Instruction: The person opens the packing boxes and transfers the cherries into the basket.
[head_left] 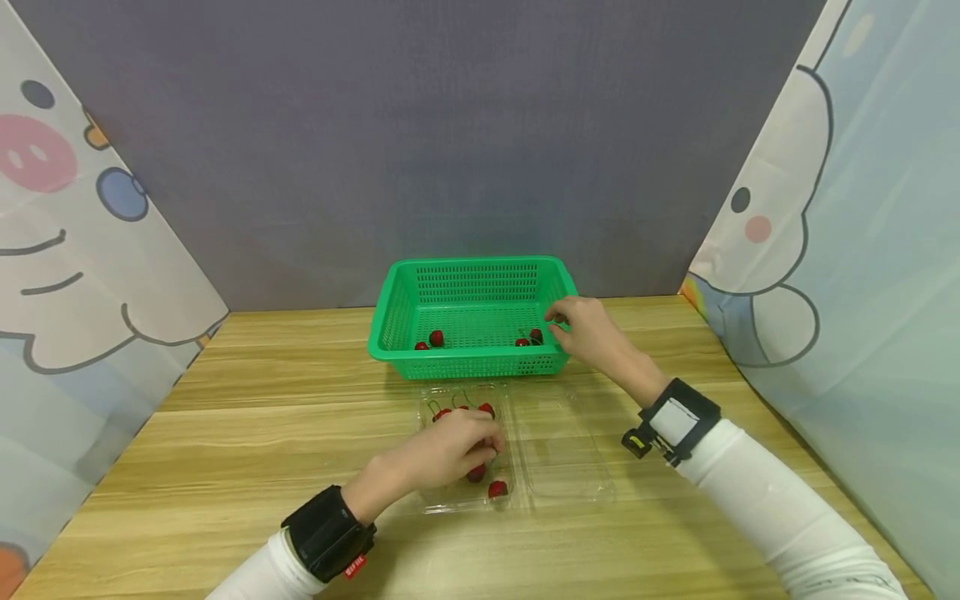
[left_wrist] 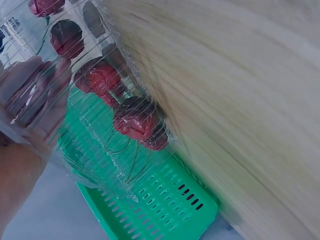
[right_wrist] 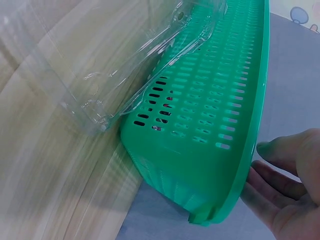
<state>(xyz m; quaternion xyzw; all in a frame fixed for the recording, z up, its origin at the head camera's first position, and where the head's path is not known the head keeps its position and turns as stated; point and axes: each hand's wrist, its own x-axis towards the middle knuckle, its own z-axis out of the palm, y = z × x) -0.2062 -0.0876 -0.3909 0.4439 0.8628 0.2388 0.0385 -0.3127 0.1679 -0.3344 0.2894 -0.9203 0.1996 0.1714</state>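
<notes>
My left hand (head_left: 453, 450) reaches down into the left half of a clear plastic clamshell box (head_left: 457, 505), among red cherries (head_left: 498, 489). Through the box wall in the left wrist view, its fingertips are close to a dark red cherry (left_wrist: 66, 39); whether they pinch a fruit or stem is hidden. At the right end of a green perforated basket (head_left: 480, 362), my right hand (head_left: 588, 332) has thumb and fingers apart, with nothing visible between them. Inside the basket, two cherries (head_left: 437, 338) lie at left and a pair with stems (head_left: 536, 336) lies near that hand.
The clamshell's transparent lid (head_left: 566, 458) lies folded out to the right on the wooden table (head_left: 300, 467). Directly behind the box stands the basket, near the grey back wall (head_left: 465, 150). Printed cloth panels (head_left: 862, 208) border both sides.
</notes>
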